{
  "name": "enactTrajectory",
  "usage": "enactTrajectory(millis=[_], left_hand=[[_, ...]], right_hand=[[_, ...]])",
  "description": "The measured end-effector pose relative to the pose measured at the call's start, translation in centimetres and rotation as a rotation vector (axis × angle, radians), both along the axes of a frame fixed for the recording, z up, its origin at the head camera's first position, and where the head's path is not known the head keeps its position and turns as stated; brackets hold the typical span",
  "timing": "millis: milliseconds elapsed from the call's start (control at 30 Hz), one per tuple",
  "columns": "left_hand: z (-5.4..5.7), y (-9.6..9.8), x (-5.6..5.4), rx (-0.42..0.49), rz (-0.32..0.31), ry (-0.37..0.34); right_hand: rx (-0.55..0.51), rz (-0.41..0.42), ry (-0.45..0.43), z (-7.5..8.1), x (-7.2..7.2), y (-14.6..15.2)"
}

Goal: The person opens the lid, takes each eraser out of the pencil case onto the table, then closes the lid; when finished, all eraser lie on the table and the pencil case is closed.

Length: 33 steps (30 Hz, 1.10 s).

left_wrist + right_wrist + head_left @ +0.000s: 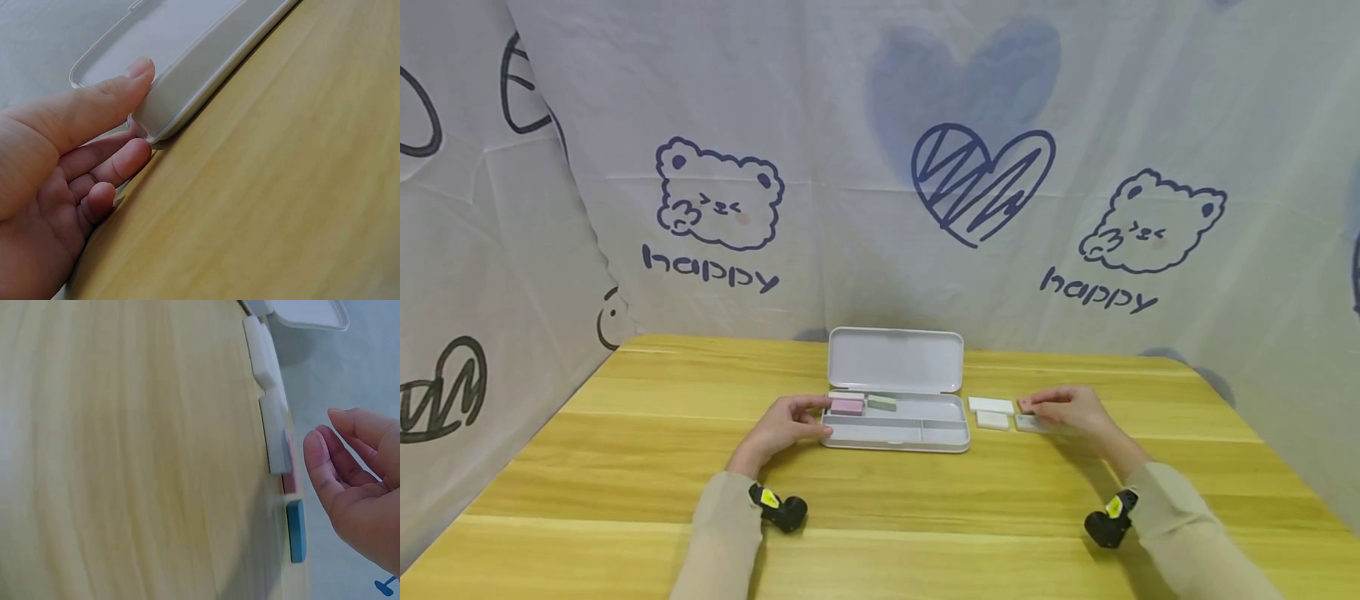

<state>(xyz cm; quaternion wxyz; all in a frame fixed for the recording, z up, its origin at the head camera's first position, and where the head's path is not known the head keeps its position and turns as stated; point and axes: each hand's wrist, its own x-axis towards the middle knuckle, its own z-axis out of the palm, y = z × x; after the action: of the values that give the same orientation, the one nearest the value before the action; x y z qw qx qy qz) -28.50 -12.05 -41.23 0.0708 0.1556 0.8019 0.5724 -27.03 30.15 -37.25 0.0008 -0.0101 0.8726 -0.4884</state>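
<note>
A white pencil case (880,432) lies with its lid up on the wooden table. At its left end is my left hand (784,427), pinching the corner between thumb (139,72) and fingers. Inside the back compartment are a pink block (847,407), a green block (882,403) and a white block partly behind the pink one; they look like erasers. My right hand (362,469) hovers over the loose blocks, thumb and fingers apart, holding nothing. Under it lie a red block (1024,406), a grey block (1028,423) and a blue block (297,531), which the hand hides in the head view.
Two white blocks, a longer one (990,405) and a shorter one (992,420), lie between the case and my right hand. The case's front section is split by a divider (922,430). Behind the table hangs a printed cloth (850,250).
</note>
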Motion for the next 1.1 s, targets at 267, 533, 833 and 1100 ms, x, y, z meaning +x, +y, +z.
enactTrajectory(millis=[267, 533, 833, 1100], left_hand=[[0.1, 0.0, 0.1, -0.003, -0.001, -0.004], [0.1, -0.1, 0.0, 0.004, -0.004, -0.004], [0.1, 0.0, 0.1, -0.019, 0.008, 0.003], [0.0, -0.1, 0.0, -0.012, 0.002, 0.013]], right_hand=[[-0.079, 0.011, 0.013, -0.1, -0.7, -1.6], [-0.068, -0.007, -0.007, -0.3, -1.5, -3.7], [-0.117, 0.007, -0.024, -0.4, -2.2, -6.4], [-0.167, 0.06, -0.006, -0.1, -2.4, -8.7]])
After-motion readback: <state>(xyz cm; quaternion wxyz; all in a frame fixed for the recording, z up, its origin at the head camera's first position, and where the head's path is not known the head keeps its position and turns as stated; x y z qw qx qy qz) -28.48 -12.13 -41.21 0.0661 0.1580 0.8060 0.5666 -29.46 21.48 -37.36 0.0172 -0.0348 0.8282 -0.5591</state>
